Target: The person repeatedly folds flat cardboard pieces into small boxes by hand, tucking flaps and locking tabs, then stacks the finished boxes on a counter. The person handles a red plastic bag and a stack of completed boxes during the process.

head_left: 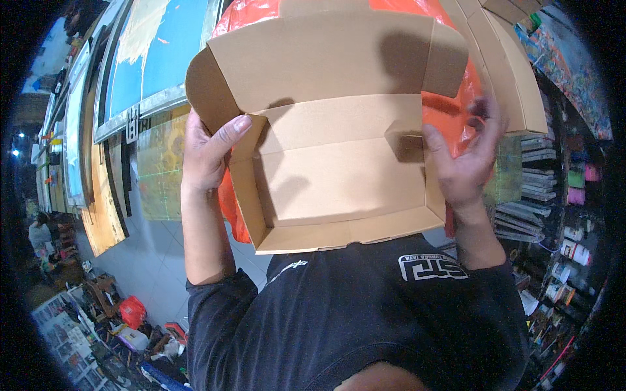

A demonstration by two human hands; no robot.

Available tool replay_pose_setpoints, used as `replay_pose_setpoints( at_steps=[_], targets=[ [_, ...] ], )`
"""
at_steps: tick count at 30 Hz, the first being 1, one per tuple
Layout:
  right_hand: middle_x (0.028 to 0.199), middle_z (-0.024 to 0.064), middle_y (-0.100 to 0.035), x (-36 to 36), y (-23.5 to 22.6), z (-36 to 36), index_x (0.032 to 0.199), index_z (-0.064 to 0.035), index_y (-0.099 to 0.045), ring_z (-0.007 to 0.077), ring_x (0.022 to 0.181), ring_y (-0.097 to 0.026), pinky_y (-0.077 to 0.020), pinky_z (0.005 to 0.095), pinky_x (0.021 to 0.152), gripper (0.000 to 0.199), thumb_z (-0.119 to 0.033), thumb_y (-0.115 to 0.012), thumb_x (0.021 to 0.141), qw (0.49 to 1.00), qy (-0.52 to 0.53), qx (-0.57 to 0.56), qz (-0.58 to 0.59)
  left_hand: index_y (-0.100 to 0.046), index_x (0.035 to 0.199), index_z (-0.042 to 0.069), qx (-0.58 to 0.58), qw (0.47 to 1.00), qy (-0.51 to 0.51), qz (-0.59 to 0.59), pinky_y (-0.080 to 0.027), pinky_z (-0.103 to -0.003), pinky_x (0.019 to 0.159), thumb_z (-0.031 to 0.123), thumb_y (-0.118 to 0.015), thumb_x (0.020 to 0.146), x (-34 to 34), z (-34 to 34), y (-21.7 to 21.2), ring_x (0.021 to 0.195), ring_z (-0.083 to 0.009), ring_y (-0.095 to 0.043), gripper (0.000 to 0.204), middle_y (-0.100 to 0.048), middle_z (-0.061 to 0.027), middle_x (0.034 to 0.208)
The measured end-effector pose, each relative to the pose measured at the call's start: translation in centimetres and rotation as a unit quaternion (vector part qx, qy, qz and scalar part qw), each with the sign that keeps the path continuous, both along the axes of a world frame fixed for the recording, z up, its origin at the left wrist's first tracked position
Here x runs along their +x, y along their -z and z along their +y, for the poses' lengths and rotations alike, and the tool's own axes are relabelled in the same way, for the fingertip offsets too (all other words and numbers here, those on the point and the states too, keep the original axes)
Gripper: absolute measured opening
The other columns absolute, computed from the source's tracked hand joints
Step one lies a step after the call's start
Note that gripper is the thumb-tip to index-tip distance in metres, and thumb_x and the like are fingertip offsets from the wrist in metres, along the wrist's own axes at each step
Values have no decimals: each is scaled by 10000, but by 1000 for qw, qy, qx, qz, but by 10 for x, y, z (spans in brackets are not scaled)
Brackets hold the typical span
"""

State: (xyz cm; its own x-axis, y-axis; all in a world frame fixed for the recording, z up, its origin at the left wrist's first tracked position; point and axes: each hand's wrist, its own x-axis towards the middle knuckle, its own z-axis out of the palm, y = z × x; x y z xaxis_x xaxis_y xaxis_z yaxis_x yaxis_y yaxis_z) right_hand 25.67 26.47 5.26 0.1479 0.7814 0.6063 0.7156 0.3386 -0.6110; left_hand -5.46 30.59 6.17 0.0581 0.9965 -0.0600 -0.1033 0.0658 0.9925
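Observation:
An unlidded brown cardboard box (339,176) is in front of my chest, its inside facing up and its lid flap (319,62) raised at the far side. My left hand (207,153) grips the left wall, the thumb over the folded corner and the fingers hidden behind. At the right wall, my right hand (466,159) has its thumb against the box's outer side. Its other fingers spread away, slightly blurred, with nothing visible between them. A small folded corner tab (405,143) stands inside the box at the right.
Orange-red plastic (460,120) lies under and behind the box. More brown cardboard (512,72) is at the far right. Framed screens (153,58) lean at the left, and stacked frames (525,189) stand at the right beside shelves of pots (574,251).

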Motion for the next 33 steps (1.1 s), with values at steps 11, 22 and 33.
replay_pose_setpoints(
  at_steps=[11,22,33],
  targets=[
    [1285,173,-379,-2,11,3,1391,33,-146,273,1150,-448,-365,389,990,915,-52,-738,698,912,-156,-125,357,-418,1240,-30,26,999,-6,-39,-474,-343,875,162,-648,724,17,-23,-2,975,-250,-601,597,-564,-173,1115],
    [1011,113,-583,9,-14,20,1078,29,-548,174,898,-587,-468,291,754,294,-141,-620,849,767,-166,-229,576,-517,1135,-22,-21,991,-133,-3,-460,-321,844,143,-603,779,37,-22,-4,900,-206,-608,402,-596,-123,1039],
    [960,62,-643,3,5,16,1056,-2,-594,120,862,-602,-479,254,736,203,-99,-592,878,901,-81,-120,409,-534,1099,-34,-55,973,-171,-147,-515,-337,701,244,-505,870,25,-19,13,811,-243,-628,361,-615,-167,999]
  ],
)
